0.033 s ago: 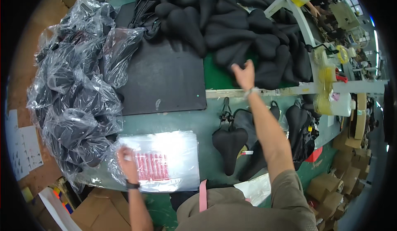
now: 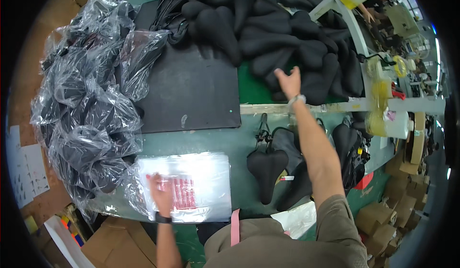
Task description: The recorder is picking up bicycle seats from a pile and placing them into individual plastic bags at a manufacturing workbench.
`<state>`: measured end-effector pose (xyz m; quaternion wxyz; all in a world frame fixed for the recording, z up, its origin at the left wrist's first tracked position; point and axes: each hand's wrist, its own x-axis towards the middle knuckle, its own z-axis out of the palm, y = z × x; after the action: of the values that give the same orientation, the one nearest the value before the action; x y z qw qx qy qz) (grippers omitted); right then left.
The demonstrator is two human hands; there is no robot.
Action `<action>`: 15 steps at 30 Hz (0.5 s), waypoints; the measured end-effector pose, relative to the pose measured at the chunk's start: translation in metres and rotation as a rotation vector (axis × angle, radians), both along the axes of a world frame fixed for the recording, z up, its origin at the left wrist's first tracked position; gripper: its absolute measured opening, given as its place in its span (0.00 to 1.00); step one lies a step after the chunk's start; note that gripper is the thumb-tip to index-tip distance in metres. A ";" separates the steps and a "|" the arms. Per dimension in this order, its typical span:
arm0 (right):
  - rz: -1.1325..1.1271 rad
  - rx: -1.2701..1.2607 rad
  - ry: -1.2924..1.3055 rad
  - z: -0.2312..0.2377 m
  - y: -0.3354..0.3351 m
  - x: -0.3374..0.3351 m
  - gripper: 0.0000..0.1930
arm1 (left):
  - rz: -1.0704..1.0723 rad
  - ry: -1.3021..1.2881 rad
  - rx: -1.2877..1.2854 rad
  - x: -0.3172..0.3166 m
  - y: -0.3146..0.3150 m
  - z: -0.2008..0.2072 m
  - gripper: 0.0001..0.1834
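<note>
My right hand [image 2: 290,82] reaches over the near edge of a heap of black padded bicycle saddle covers [image 2: 268,42]. Its thumb and fingers are apart, and it holds nothing that I can see. Over the left part of a stack of clear plastic bags [image 2: 213,184] with red print is my left hand [image 2: 160,191], a little blurred, its fingers apart. Whether it touches the top bag I cannot tell. Right of the stack, a black saddle cover with drawcords [image 2: 267,167] lies on the table, with other dark covers beside it, partly behind my right forearm.
Bagged black covers [image 2: 91,100] pile up along the left side. A black mat [image 2: 191,93] lies on the green table [image 2: 191,142]. On the right stands a white metal frame [image 2: 354,28] with tape rolls [image 2: 378,81]. Cardboard boxes [image 2: 383,220] sit at the lower right.
My left hand has moved rightward, from the left edge of the bag stack onto it. My right hand has shifted slightly right above the saddle covers.
</note>
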<state>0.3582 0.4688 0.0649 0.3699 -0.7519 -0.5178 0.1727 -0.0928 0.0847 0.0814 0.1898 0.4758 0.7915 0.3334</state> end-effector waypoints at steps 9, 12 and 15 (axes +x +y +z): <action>-0.126 -0.359 0.915 -0.022 0.026 -0.003 0.37 | -0.520 -0.045 -0.371 0.140 -0.045 -0.036 0.19; -0.101 -0.095 1.107 -0.003 -0.052 -0.084 0.31 | -0.538 0.017 -0.407 0.138 -0.049 -0.041 0.08; -0.142 -0.078 0.973 0.017 -0.125 -0.176 0.34 | -0.538 0.011 -0.367 0.137 -0.054 -0.039 0.07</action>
<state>0.1827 0.3441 0.0822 0.5512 -0.6309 -0.2255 0.4973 0.0438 0.0310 0.0422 0.3494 0.6276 0.6853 0.1201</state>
